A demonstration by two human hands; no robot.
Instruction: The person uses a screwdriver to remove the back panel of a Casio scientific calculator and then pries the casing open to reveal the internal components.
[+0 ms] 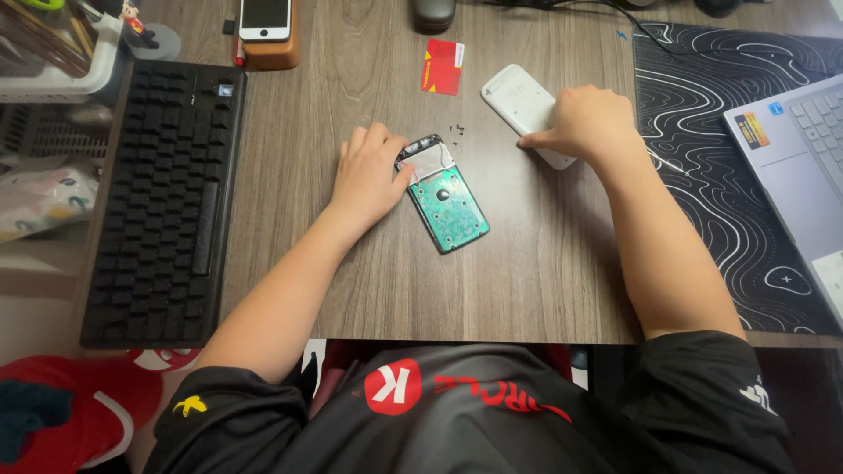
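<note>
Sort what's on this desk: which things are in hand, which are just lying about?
In hand: green circuit board touched by left hand; white back cover under right hand; tiny screws.
Lying about: black keyboard, red card, phone, laptop.

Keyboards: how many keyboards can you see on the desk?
2. A black full-size keyboard lies at the left side of the wooden desk. The grey keyboard of the silver laptop shows at the right edge, partly cut off. Others may lie out of view.
</note>
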